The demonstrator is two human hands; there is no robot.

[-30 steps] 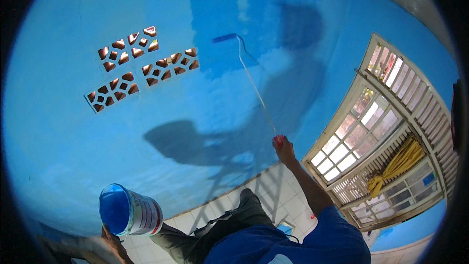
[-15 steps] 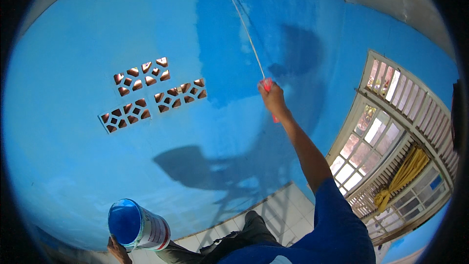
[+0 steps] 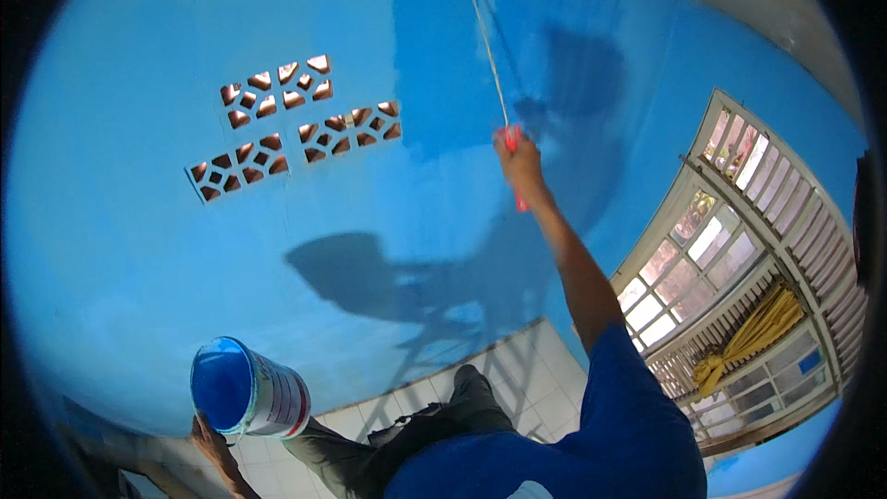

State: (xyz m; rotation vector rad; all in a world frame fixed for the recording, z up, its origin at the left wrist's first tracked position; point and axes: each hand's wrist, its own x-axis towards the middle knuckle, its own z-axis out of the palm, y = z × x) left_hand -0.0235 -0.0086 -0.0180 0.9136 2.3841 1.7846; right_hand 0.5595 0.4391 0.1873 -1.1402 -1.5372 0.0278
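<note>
My right hand (image 3: 523, 168) is closed round the red handle of a paint roller (image 3: 487, 37), arm stretched up toward the blue wall (image 3: 342, 194). The roller's thin metal rod runs upward past the top edge, so its head is out of sight. Darker, fresh-looking blue paint (image 3: 439, 65) covers the patch beside the rod. At the lower left, my left hand (image 3: 214, 451) grips a white paint bucket (image 3: 280, 399) by its underside and rim. The bucket is tilted, its mouth facing me, with bright blue paint inside.
Pierced vent blocks (image 3: 351, 132) are set into the wall left of the darker patch. To the right stands a louvred, paned window (image 3: 730, 240) with a knotted yellow curtain (image 3: 753, 337). Below lies a white tiled floor (image 3: 531, 374), where ladder-like shadows fall.
The view has tipped downward, so vents and bucket sit higher in the picture. The roller's head, visible at the top before, is now past the edge. Both hands keep their grips.
</note>
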